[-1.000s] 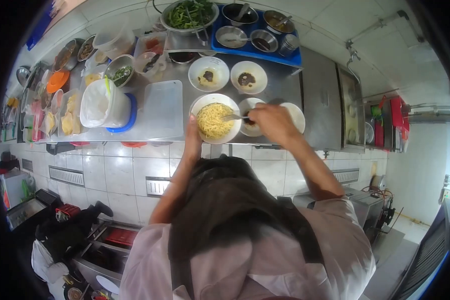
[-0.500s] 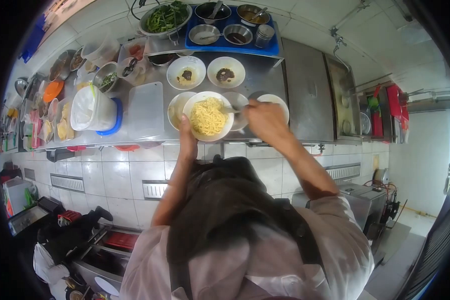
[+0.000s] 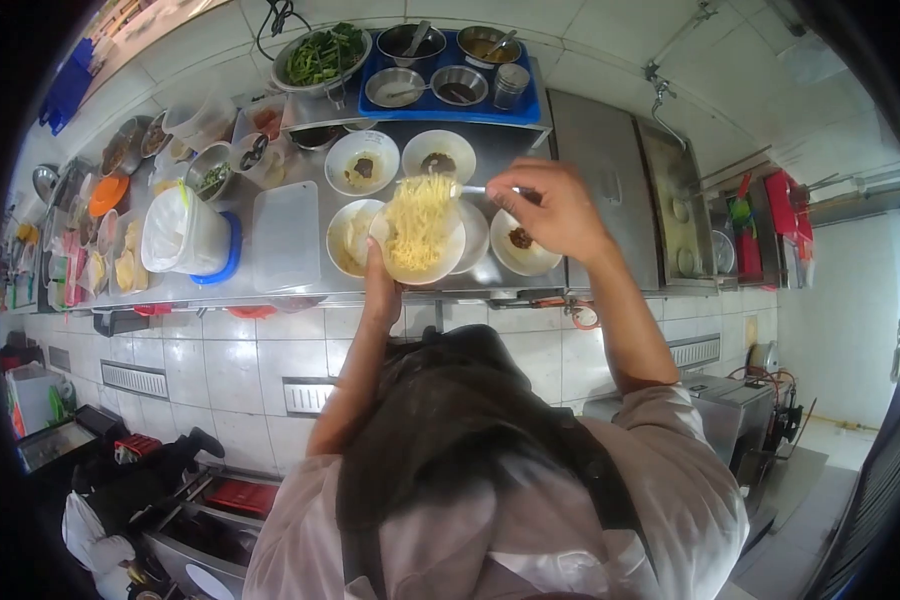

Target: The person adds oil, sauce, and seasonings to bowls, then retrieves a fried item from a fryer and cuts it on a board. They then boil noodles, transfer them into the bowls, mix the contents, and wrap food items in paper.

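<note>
My left hand grips the rim of a white bowl of yellow noodles, tilted slightly, above the counter's front edge. Over it, my right hand is closed around the handle of a metal fork; its head is hidden by noodles. A bundle of lifted noodles hangs from it down into the bowl. Beside and partly behind the held bowl stand a bowl with pale sauce and another white bowl. Below my right hand is a bowl with dark brown sauce.
Two bowls with dark sauce, one on the left and one on the right, stand farther back. A blue tray of seasoning bowls and a bowl of greens sit on the shelf. Leftward are a white tub and a clear lid.
My right hand has raised the fork, lifting noodles out of the bowl. The held bowl stays nearly in place, and the bowl with brown sauce on the right has come into fuller view.
</note>
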`<state>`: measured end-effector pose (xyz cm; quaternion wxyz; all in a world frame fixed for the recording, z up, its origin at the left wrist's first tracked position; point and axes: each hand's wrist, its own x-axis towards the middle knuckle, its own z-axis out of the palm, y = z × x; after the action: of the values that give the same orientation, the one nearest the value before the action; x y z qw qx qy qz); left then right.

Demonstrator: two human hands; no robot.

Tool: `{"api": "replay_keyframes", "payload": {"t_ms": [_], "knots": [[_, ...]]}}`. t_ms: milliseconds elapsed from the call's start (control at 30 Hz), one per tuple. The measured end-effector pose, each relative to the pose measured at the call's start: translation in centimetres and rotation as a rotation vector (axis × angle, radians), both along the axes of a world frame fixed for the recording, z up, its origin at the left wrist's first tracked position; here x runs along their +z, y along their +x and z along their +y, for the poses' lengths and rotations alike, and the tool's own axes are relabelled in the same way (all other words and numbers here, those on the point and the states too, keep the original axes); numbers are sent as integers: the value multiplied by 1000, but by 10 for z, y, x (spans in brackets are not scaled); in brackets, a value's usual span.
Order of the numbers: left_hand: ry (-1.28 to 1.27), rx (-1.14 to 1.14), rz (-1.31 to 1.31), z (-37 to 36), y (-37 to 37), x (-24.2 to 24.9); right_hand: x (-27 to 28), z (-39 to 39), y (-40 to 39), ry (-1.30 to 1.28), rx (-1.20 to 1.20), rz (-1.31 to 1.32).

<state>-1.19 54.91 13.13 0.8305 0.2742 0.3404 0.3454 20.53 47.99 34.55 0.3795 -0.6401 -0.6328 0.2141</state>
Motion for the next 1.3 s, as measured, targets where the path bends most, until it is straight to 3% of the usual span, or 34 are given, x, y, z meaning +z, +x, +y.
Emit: {"api": "replay_keyframes", "payload": {"t_ms": [67,200,267,300,433,533,567,600,700,833,1067,1100,1200,1233,1267,1300], "knots": [[21,-16,-31,2,1,-3,17,-1,0,33,26,-117],[52,2,-31,-1,1,9,-14,5,-3,109,155,-271],[128,30,-32,-1,-1,9,-40,4,-12,-28,175,-873],[116,25,-26,-2,-2,12,-39,4,-14,-115,170,-991],[90,30,32,-7,-7,14,-5,-7,-9,-163,79,-961],[100,42,37,-10,-7,5,-75,2,-15,-250,135,-893],[103,10,38,-11,-8,2,-110,3,-20,-149,106,-722],[104,26,39,-13,-8,3,-117,3,-21,-142,121,-722],[56,66,13,-22,-13,6,-131,8,-23,-217,82,-72],[14,100,44,-36,-34,8,-118,5,-25,-237,63,147],[50,124,26,-48,-76,1,-16,6,-61,-155,149,143],[53,134,19,-50,-83,4,-3,5,-68,-177,186,34],[57,152,31,-54,-104,12,-15,3,-98,-83,310,19],[87,189,36,-57,-112,14,-25,3,-108,27,398,-261],[116,227,40,-59,-120,15,-29,-1,-118,23,401,-272],[111,231,28,-61,-129,16,-30,-6,-129,-57,334,-601]]}}
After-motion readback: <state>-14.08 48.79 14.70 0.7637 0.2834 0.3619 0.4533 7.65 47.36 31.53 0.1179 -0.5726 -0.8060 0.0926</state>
